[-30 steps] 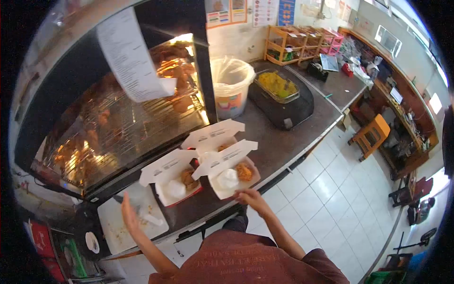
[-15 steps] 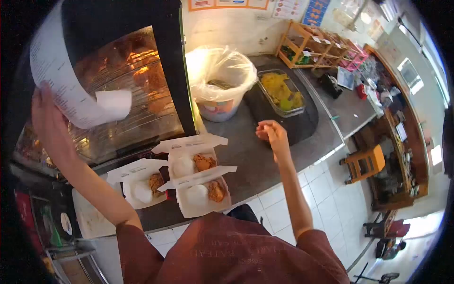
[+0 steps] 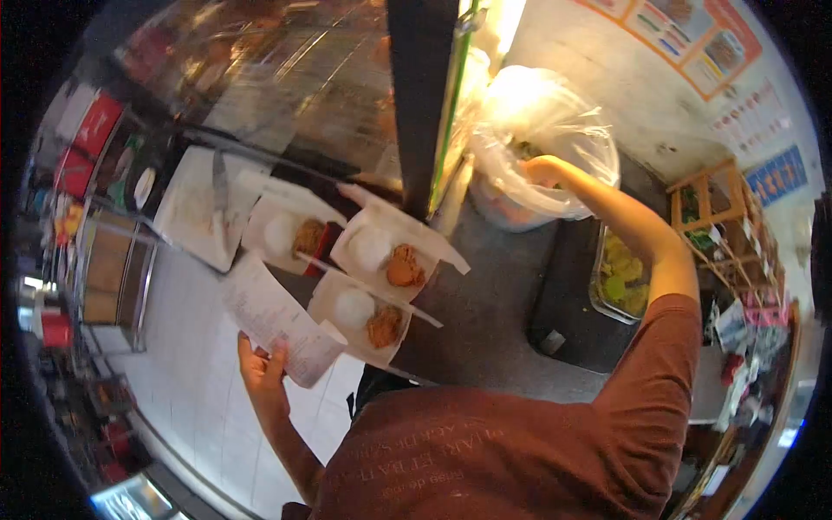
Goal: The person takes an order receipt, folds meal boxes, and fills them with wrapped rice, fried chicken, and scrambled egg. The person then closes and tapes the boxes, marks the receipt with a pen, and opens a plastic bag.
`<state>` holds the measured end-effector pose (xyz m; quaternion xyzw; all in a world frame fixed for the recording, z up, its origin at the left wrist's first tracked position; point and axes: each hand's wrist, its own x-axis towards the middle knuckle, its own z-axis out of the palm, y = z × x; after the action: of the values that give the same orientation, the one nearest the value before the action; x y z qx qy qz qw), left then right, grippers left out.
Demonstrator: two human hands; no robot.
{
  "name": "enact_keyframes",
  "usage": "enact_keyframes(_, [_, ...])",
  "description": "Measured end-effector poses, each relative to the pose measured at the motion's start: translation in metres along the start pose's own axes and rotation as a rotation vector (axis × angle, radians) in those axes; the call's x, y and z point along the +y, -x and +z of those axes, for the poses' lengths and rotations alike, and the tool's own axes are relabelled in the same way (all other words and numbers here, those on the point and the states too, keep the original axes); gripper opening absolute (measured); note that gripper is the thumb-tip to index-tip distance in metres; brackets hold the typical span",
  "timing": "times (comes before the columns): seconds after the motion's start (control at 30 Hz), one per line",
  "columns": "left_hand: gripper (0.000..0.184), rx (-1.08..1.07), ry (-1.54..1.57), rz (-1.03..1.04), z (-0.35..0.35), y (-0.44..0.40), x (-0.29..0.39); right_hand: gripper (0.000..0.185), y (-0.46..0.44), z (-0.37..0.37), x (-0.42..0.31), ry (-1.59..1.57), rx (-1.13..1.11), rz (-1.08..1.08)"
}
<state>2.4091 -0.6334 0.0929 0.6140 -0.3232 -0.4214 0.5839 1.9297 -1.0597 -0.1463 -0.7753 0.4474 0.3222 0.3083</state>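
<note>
A long printed paper receipt (image 3: 282, 325) is pinched in my left hand (image 3: 263, 368), low in front of the boxes. My right hand (image 3: 546, 171) reaches over the rim into a plastic-lined bucket (image 3: 520, 212); its fingers are partly hidden there and I cannot make out what they touch. Three open white takeaway boxes stand on the counter between my arms: a left box (image 3: 260, 206), a right box (image 3: 416, 227) and a front box (image 3: 381, 354). Each contains a white rice mound (image 3: 354, 308) and a piece of fried chicken (image 3: 405, 266).
A glass-fronted food cabinet (image 3: 286, 87) stands behind the boxes. To the left, a knife (image 3: 220, 186) lies on a white cutting board (image 3: 192, 217). On the right are a clear container of yellow-green food (image 3: 624, 273) and a wooden rack (image 3: 737, 217).
My left hand has lowered the receipt from beside the cabinet to in front of the boxes. The right hand has moved from above the counter into the bucket. My view has turned left.
</note>
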Motion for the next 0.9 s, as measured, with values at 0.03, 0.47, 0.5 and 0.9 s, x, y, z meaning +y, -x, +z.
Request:
enact_keyframes(0.03, [0.053,0.02,-0.005,-0.053,-0.001,0.012,-0.003,0.027,0.014,-0.004,-0.01,-0.066,0.022,0.037])
enact_keyframes(0.47, [0.074,-0.39,0.068,-0.092,0.022,0.04,-0.004,0.03,0.208,-0.056,-0.131,-0.82,0.97,-0.043])
enact_keyframes(0.5, [0.075,-0.443,0.076,-0.05,0.019,0.035,-0.007,0.027,0.226,-0.046,-0.145,-0.968,1.199,-0.147])
enact_keyframes(0.9, [0.073,-0.344,-0.064,-0.002,-0.059,-0.031,-0.014,0.013,0.187,0.171,-0.458,-0.926,1.141,-0.261])
